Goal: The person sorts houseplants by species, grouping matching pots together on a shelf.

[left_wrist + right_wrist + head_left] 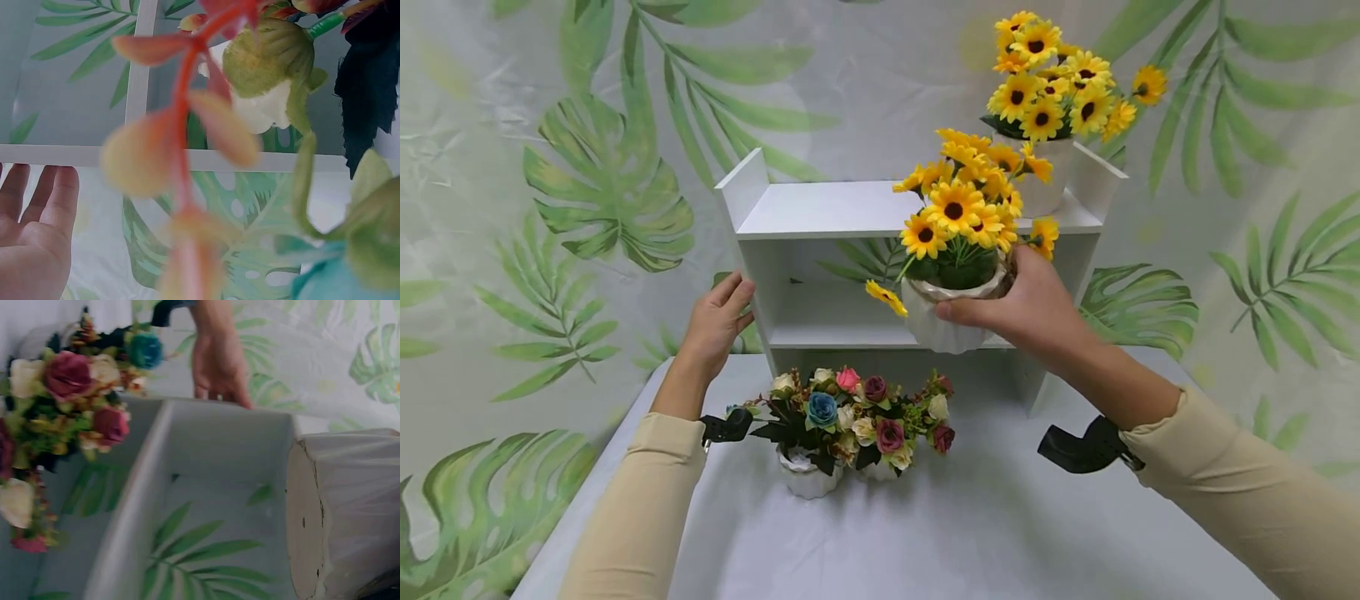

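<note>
My right hand (1030,304) grips a white pot (942,323) of yellow sunflowers (953,207), its thumb across the front of the pot. This pot is held in front of the middle level of a white shelf (827,208); its base (304,519) shows in the right wrist view. My left hand (718,321) is at the shelf's left side, fingers fairly straight, and in the left wrist view the fingertips (62,175) touch the side panel. A second sunflower pot (1048,171) stands on the right of the top level, partly hidden by the held one.
Two white pots with mixed artificial roses (811,477) stand on the white-covered table (970,533) before the shelf's lower left. Behind hangs a leaf-patterned curtain (880,100). Blurred rose sprigs (181,125) cross the left wrist view.
</note>
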Tool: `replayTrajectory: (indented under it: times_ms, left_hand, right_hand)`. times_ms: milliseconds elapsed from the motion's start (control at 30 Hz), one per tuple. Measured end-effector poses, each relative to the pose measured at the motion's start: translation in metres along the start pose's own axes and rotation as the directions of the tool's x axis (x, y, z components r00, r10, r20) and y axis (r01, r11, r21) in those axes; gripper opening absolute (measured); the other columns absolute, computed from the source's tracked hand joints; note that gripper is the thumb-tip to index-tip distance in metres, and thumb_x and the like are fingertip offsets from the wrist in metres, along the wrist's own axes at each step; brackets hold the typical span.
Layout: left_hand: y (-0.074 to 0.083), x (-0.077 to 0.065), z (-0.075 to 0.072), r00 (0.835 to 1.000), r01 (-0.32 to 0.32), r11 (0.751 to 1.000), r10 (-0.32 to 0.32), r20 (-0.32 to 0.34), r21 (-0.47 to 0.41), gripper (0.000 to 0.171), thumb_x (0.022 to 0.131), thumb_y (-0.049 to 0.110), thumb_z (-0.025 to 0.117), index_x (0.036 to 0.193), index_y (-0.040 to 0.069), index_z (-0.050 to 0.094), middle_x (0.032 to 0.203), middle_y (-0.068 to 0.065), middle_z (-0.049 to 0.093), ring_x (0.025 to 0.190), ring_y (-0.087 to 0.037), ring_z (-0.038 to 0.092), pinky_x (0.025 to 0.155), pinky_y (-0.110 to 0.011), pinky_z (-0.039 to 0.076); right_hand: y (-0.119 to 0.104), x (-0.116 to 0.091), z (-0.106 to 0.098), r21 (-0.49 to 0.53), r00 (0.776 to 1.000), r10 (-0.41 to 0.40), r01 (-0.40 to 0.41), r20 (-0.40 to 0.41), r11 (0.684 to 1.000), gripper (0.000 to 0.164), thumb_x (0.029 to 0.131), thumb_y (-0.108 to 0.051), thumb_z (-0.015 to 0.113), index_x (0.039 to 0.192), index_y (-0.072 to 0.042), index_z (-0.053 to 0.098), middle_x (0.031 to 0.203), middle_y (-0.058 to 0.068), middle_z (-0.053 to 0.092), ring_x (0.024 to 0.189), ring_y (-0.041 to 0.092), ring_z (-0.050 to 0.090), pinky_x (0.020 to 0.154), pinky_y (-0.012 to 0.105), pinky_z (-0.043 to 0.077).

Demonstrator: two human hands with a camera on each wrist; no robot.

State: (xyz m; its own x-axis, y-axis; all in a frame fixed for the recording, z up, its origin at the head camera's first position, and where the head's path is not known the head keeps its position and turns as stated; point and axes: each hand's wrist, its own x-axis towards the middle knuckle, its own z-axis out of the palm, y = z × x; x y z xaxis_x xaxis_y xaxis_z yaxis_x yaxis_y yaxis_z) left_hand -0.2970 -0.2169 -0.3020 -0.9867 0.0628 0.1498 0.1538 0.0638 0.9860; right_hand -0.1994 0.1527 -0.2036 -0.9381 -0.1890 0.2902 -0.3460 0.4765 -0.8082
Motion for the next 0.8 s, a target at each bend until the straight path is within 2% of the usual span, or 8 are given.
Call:
replayTrajectory:
  times_ms: [67, 233, 433, 667, 800]
  left_hand:
    - [-0.001, 0.000, 0.000, 1.000, 0.010, 1.000, -0.010, 0.004, 0.007, 0.070, 0.101, 0.045, 0.049, 0.159, 0.017, 0.023, 0.168, -0.005, 0.018, 0.155, -0.024, 0.020, 0.126, -0.046, 0.024]
    - [0.000, -0.001, 0.000, 1.000, 0.016, 1.000, -0.016, 0.007, 0.012, 0.071, 0.102, 0.045, 0.048, 0.160, 0.015, 0.019, 0.169, -0.005, 0.014, 0.156, -0.024, 0.018, 0.127, -0.047, 0.022]
    - [0.000, 0.001, -0.002, 1.000, 0.008, 1.000, -0.008, 0.010, 0.009, 0.071, 0.102, 0.045, 0.048, 0.160, 0.016, 0.018, 0.169, -0.005, 0.013, 0.156, -0.024, 0.017, 0.127, -0.047, 0.022]
    - [-0.003, 0.002, -0.001, 1.000, 0.016, 1.000, -0.016, 0.013, 0.005, 0.073, 0.103, 0.043, 0.047, 0.161, 0.014, 0.014, 0.169, -0.006, 0.009, 0.156, -0.024, 0.015, 0.127, -0.046, 0.021]
    - [-0.003, 0.003, 0.000, 1.000, 0.014, 1.000, -0.014, 0.020, -0.003, 0.074, 0.103, 0.044, 0.047, 0.161, 0.014, 0.013, 0.169, -0.006, 0.009, 0.156, -0.024, 0.014, 0.127, -0.046, 0.020]
  right_hand:
    - [-0.008, 0.004, -0.002, -0.003, 1.000, -0.005, 0.005, -0.003, 1.000, 0.082, 0.077, -0.029, 0.084, 0.145, -0.012, 0.042, 0.137, 0.007, 0.057, 0.120, 0.022, 0.056, 0.103, 0.041, 0.049]
    - [-0.025, 0.013, -0.008, -0.001, 0.999, 0.044, -0.044, -0.008, 0.999, 0.078, 0.077, -0.030, 0.084, 0.142, -0.012, 0.046, 0.134, 0.008, 0.059, 0.114, 0.020, 0.056, 0.097, 0.035, 0.049]
    - [-0.042, 0.033, -0.014, 0.040, 0.997, 0.082, -0.082, 0.003, 0.996, 0.082, 0.078, -0.033, 0.083, 0.146, -0.015, 0.041, 0.140, 0.005, 0.054, 0.120, 0.019, 0.053, 0.104, 0.037, 0.046]
    - [-0.052, 0.060, -0.014, 0.099, 1.000, 0.025, -0.024, -0.010, 0.995, 0.073, 0.077, -0.027, 0.082, 0.140, -0.013, 0.048, 0.134, 0.005, 0.058, 0.113, 0.015, 0.055, 0.099, 0.030, 0.048]
    - [-0.055, 0.071, -0.015, 0.091, 0.998, 0.059, -0.057, -0.022, 0.994, 0.078, 0.078, -0.031, 0.083, 0.143, -0.012, 0.043, 0.138, 0.006, 0.052, 0.117, 0.016, 0.051, 0.103, 0.033, 0.046]
